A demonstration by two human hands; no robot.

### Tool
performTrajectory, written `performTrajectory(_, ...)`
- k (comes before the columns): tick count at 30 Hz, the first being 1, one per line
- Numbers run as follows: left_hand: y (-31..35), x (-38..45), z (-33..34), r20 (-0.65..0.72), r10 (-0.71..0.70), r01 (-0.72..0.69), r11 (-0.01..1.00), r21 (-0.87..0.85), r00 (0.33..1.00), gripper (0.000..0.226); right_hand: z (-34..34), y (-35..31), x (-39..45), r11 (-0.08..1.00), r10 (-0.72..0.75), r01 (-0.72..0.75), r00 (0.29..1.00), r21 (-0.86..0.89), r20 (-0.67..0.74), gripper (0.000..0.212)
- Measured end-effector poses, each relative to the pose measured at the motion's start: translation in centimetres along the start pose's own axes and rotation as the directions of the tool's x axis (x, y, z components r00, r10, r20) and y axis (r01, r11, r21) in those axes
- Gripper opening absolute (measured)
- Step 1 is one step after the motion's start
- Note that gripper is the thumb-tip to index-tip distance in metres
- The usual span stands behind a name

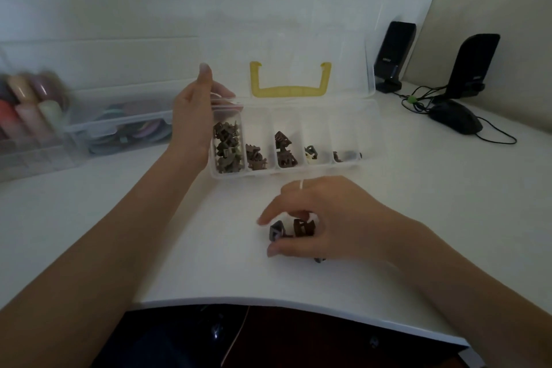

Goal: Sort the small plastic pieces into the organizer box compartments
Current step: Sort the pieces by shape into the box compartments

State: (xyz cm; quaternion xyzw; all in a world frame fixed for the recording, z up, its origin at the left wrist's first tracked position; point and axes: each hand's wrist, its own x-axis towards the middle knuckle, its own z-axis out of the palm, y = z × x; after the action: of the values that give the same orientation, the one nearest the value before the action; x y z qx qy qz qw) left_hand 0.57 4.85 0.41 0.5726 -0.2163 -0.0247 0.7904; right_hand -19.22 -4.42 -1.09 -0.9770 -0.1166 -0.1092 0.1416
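Pinching the dark piece (275, 231) in your right hand (325, 218), you needed a single-piece grip; your left hand (194, 116) steadied the organizer box (367, 128), fingers round its corner.

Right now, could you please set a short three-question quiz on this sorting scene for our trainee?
1. How many compartments does the organizer box show?
2. True or false: the right hand is empty.
3. What does the left hand touch: (a) the box's left end, (b) the yellow handle, (c) the computer mouse?

Key: 1. Five. 2. False; its fingers curl round small plastic pieces. 3. (a).
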Motion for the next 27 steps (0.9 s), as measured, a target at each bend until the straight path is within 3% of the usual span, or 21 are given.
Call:
performTrajectory(2,0.0,-0.1,-0.1,0.004,0.001,-0.001,1.000,-0.003,1.000,0.051,0.4,0.0,0.1,1.000,-0.005,0.005,1.000,0.006,-0.007,0.028)
performTrajectory(7,0.2,-0.3,0.0,0.006,0.011,-0.011,1.000,0.021,1.000,0.051,0.5,0.5,0.1,0.999,0.039,-0.037,0.992,0.019,-0.122,0.035)
performTrajectory(12,0.2,-0.3,0.1,0.012,0.005,-0.005,0.999,0.033,1.000,0.051,0.3,0.9,0.2,0.998,0.050,-0.040,0.958,0.041,-0.283,0.020)
performTrajectory(15,0.4,-0.3,0.1,0.024,0.007,-0.008,0.999,0.036,1.000,0.051,-0.3,1.5,0.0,0.993,0.113,-0.107,0.879,0.039,-0.463,0.019)
performTrajectory(18,0.5,-0.3,-0.1,0.029,0.000,-0.001,0.998,0.057,1.000,0.050,-1.4,2.7,-0.3,0.974,0.209,-0.215,0.748,0.068,-0.630,0.017)
performTrajectory(21,0.5,-0.1,-0.2,0.029,-0.014,0.012,0.998,0.067,0.999,0.051,-2.2,4.4,-0.6,0.941,0.335,-0.264,0.649,0.211,-0.683,0.017)
performTrajectory(27,0.7,-0.3,0.0,0.023,-0.008,0.007,0.997,0.071,1.000,0.050,-1.9,5.0,-0.4,0.906,0.411,-0.217,0.654,0.363,-0.635,0.014)
